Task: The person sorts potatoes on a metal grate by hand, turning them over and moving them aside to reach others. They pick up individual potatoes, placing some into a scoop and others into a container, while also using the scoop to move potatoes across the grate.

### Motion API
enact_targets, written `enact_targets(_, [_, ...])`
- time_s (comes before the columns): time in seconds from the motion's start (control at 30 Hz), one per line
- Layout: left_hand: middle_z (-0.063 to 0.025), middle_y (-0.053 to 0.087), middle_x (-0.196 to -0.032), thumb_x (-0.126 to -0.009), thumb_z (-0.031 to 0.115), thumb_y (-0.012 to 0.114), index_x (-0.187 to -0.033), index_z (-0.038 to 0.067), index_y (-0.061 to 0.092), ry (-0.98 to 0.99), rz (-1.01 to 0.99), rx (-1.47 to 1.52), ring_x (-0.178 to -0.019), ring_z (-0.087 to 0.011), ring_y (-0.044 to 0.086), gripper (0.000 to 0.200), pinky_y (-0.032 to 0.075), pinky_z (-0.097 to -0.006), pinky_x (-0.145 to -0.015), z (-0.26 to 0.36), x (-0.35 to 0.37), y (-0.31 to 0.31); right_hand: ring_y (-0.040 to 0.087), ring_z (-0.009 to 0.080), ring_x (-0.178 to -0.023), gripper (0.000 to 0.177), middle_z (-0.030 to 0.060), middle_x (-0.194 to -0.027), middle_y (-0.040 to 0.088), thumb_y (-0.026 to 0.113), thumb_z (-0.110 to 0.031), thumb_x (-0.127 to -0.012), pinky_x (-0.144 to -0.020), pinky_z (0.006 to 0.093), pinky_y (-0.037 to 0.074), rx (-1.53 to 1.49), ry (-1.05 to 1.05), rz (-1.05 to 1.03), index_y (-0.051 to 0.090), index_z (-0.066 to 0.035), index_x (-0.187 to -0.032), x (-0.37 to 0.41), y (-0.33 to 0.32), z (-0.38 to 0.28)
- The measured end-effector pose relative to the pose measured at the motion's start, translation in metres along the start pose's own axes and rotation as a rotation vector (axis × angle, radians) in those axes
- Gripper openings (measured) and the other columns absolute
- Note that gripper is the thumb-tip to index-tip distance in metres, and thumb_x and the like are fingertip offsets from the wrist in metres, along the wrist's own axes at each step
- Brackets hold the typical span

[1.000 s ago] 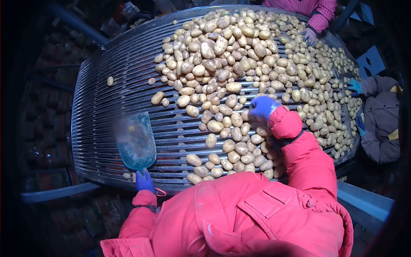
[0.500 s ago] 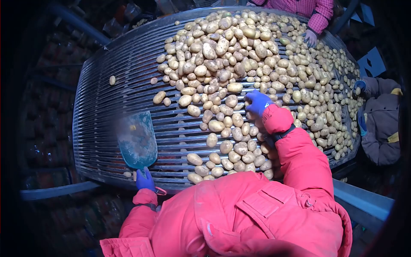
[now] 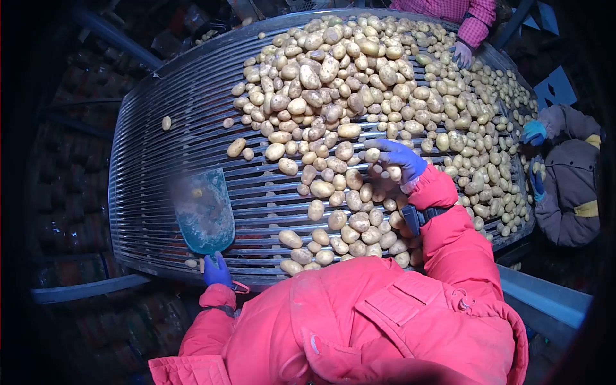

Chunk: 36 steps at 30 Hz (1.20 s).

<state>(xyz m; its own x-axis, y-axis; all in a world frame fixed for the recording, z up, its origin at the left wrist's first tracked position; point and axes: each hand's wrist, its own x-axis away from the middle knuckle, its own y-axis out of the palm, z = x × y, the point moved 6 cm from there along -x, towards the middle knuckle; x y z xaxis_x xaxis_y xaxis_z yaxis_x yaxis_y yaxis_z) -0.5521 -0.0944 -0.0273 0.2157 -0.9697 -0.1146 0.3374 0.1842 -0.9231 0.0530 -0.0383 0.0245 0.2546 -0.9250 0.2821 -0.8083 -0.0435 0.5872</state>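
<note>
My left hand (image 3: 217, 270), in a blue glove, is closed round the handle of a teal scoop (image 3: 215, 224) near the front edge of the slatted table. The flat, dirt-smeared blade rests on the bars, pointing away from me. My right hand (image 3: 404, 159), also blue-gloved, is above the near part of the potato heap. Its fingers are curled round a few small potatoes, one potato (image 3: 372, 154) showing at the fingertips and another potato (image 3: 392, 172) below. The palm side is partly hidden. More loose potatoes (image 3: 359, 221) lie between my arms and the big heap (image 3: 327, 70).
The metal-barred table (image 3: 147, 160) spans the view. Across it, a person in a checked sleeve (image 3: 478, 24) has a gloved hand (image 3: 462, 55) on the potatoes. At the right, another person in a dark jacket (image 3: 571, 179) reaches in. A blue rail (image 3: 545, 301) runs at lower right.
My right hand has lifted and turned slightly right, with small potatoes now in its fingers. My left hand and the scoop have barely moved. The right-hand co-worker's hands have shifted.
</note>
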Motion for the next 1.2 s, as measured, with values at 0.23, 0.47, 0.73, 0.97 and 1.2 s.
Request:
enact_targets(0.23, [-0.0217, 0.067, -0.09, -0.1, 0.037, 0.057, -0.106, 0.003, 0.058, 0.014, -0.01, 0.019, -0.081, -0.0401, 0.066, 0.034, 0.051, -0.0451, -0.07, -0.005, 0.0, 0.003, 0.065, 0.0199, -0.095, 0.035, 0.0092, -0.104, 0.067, 0.067, -0.021, -0.085, -0.081, 0.0344, 0.054, 0.536, -0.157, 0.341, 0.066, -0.006, -0.116, -0.045, -0.066, 0.021])
enact_targets(0.47, [-0.0223, 0.066, -0.09, -0.099, 0.037, 0.057, -0.105, 0.002, 0.058, -0.019, -0.012, 0.013, -0.081, -0.0414, 0.065, 0.035, 0.051, -0.0456, -0.07, -0.009, -0.001, 0.004, 0.063, 0.0368, -0.104, 0.044, 0.0204, -0.117, 0.06, 0.073, -0.022, -0.076, -0.091, 0.0436, 0.053, 1.754, -0.015, 0.344, 0.067, -0.015, -0.119, -0.086, -0.036, 0.049])
enact_targets(0.73, [-0.0233, 0.066, -0.09, -0.099, 0.039, 0.056, -0.103, 0.003, 0.057, -0.004, -0.011, -0.002, -0.081, -0.0434, 0.065, 0.036, 0.05, -0.0469, -0.069, 0.003, 0.001, 0.0, 0.064, 0.0355, -0.104, 0.026, 0.0167, -0.109, 0.065, 0.067, -0.021, -0.079, -0.084, 0.0471, 0.054, 1.83, -0.179, 0.353, 0.073, -0.015, -0.103, -0.074, -0.028, 0.046])
enact_targets(0.97, [-0.0233, 0.066, -0.092, -0.099, 0.041, 0.056, -0.104, 0.003, 0.057, -0.005, 0.004, -0.025, -0.084, -0.0436, 0.064, 0.038, 0.05, -0.0477, -0.071, 0.001, 0.0, -0.001, 0.062, 0.0138, -0.078, 0.042, 0.0065, -0.113, 0.065, 0.072, -0.03, -0.088, -0.055, 0.0269, 0.049, 0.222, 0.079, 0.136, 0.065, -0.006, -0.122, -0.027, -0.032, 0.029])
enact_targets(1.2, [-0.0238, 0.064, -0.092, -0.099, 0.037, 0.056, -0.102, 0.002, 0.058, -0.039, 0.0, 0.01, -0.084, -0.044, 0.063, 0.036, 0.049, -0.048, -0.072, -0.003, -0.001, 0.001, 0.062, 0.0089, -0.092, 0.063, 0.0089, -0.12, 0.063, 0.065, -0.034, -0.094, -0.06, 0.0183, 0.047, -0.232, -0.084, -0.066, 0.044, -0.004, -0.145, 0.011, 0.035, -0.002])
